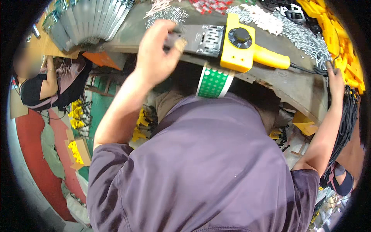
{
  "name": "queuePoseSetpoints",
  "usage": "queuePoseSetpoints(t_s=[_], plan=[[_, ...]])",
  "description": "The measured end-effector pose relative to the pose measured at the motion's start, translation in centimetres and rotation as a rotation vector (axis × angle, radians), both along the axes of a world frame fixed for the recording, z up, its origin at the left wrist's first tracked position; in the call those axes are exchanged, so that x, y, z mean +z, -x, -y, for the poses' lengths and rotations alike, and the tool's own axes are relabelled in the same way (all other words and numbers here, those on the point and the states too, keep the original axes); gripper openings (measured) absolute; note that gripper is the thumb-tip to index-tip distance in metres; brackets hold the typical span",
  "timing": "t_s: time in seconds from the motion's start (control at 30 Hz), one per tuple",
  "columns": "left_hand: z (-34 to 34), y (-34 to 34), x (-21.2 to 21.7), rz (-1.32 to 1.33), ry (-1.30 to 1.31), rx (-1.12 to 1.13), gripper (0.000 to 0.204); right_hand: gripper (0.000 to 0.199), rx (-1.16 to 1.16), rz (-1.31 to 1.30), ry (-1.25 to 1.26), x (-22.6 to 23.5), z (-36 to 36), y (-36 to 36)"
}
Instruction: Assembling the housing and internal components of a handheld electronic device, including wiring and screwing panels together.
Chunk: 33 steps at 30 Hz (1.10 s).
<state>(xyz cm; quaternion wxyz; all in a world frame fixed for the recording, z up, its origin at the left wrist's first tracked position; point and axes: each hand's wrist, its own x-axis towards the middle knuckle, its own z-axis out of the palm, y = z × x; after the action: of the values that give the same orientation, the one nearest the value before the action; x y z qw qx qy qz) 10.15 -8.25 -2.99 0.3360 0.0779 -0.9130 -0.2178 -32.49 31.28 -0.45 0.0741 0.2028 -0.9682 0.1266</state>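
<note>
A yellow hand-held heating tool with a black dial lies across the bench edge, its handle pointing right. From its left side a flat metal plate with a slotted guard extends leftward. My left hand is at the far end of that plate, fingers curled around something small and dark; blur hides what it is. Out at the right, my right hand has its fingertips closed on the black power cord beside a heap of screws. A green roll of stickers hangs below the tool at the bench edge.
Along the back of the bench lie piles of silver screws, white parts and red parts. Metal plates fan out at far left. Yellow housings and black cables crowd the right. Another person sits left.
</note>
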Motion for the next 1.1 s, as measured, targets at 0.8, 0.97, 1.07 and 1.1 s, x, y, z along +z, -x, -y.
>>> queuePoseSetpoints(t_s=[0.8,0.97,1.07,1.1], plan=[[-7.8,-1.7,-7.0,-0.138,-0.767,-0.076,0.063,0.043,1.165,-0.394,0.129,-0.9,21.3,-31.4],[-7.5,-1.7,-7.2,-0.141,-0.716,-0.090,0.060,0.041,1.161,-0.345,0.102,-1.4,21.7,-31.4],[-7.4,-1.9,-7.1,-0.156,-0.729,-0.101,0.061,0.045,1.190,-0.245,0.123,-0.8,21.2,-31.4],[-7.2,-2.2,-7.0,-0.125,-0.776,-0.083,0.062,0.045,1.189,-0.244,0.124,0.0,20.8,-31.2]])
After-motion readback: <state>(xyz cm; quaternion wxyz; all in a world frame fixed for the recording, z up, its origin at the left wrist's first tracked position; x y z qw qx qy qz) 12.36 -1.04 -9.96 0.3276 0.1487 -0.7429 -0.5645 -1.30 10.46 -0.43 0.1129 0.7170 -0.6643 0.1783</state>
